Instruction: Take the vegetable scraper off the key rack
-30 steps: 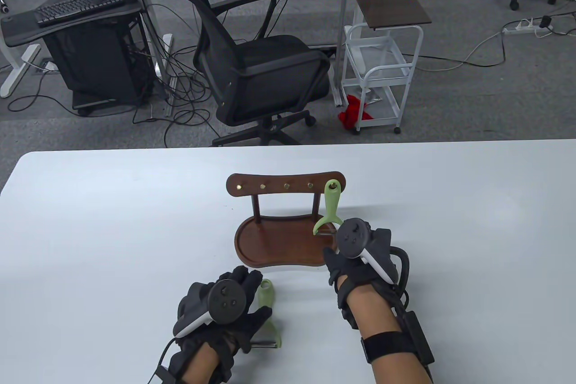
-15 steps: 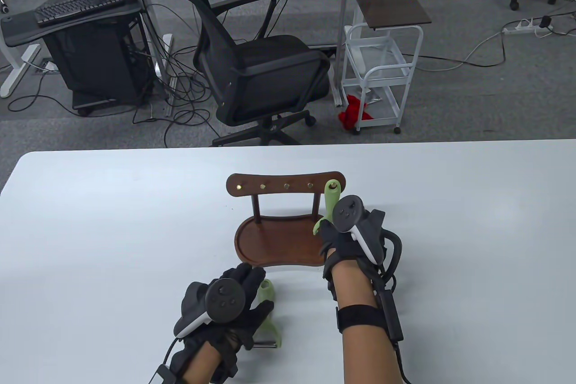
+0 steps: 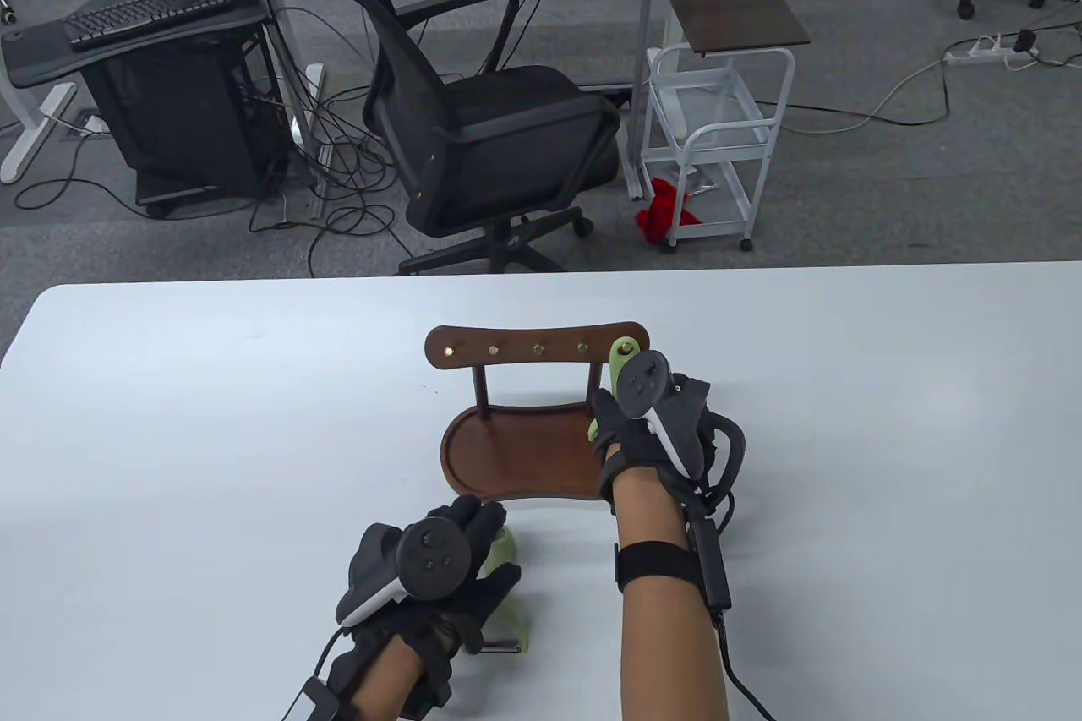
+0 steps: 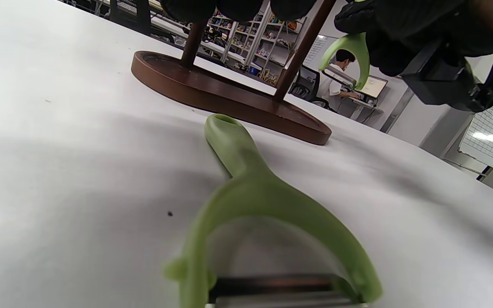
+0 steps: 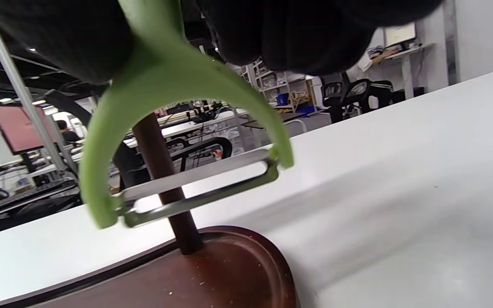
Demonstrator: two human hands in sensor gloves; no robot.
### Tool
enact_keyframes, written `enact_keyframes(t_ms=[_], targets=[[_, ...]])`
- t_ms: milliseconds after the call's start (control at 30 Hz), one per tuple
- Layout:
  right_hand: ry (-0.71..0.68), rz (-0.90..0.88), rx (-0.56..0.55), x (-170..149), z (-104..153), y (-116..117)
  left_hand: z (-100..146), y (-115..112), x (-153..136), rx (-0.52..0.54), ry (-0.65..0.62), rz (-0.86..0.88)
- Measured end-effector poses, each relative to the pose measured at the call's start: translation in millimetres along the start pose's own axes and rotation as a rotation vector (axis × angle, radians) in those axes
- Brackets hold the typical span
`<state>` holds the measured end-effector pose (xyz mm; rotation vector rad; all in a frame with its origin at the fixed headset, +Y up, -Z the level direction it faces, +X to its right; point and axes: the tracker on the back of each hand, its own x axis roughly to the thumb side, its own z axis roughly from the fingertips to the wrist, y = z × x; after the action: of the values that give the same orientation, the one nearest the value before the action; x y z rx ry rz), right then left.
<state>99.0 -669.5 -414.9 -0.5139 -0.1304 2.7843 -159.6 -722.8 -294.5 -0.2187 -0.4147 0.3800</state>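
A brown wooden key rack [image 3: 507, 349] stands mid-table on its tray base [image 3: 507, 463]. A green vegetable scraper [image 3: 624, 351] hangs from the rightmost hook. My right hand [image 3: 610, 417] grips its handle just below the hook. In the right wrist view my fingers [image 5: 289, 38] are wrapped around the handle above the scraper's fork [image 5: 165, 90] and metal blade [image 5: 199, 188], which hang beside the rack post [image 5: 165, 184]. My left hand [image 3: 473, 535] lies open over a second green scraper [image 3: 511, 615] that rests flat on the table [image 4: 255, 201].
The white table [image 3: 211, 434] runs wide on both sides of the rack. Beyond its far edge stand an office chair [image 3: 482, 121] and a white trolley [image 3: 718, 129]. The rack base [image 4: 229, 98] lies just ahead of the left hand.
My right hand has moved forward from the tray's right edge to the hanging scraper and has closed around its handle. My left hand has shifted slightly forward over the lying scraper.
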Motion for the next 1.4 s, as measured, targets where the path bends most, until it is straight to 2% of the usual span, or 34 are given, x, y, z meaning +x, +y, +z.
enact_keyframes(t_ms=[133, 800, 1100, 1400], targets=[[0.002, -0.065, 0.014, 0, -2, 2, 1, 0, -1, 0.006, 0.0, -0.001], [-0.083, -0.051, -0.059, -5, 10, -14, 4, 3, -4, 0.007, 0.007, 0.002], [-0.237, -0.125, -0.137, -12, 29, -25, 2, -2, -2, -0.008, 0.001, 0.002], [-0.356, -0.132, -0.136, -16, 57, -30, 3, -1, -2, -0.003, 0.006, -0.006]])
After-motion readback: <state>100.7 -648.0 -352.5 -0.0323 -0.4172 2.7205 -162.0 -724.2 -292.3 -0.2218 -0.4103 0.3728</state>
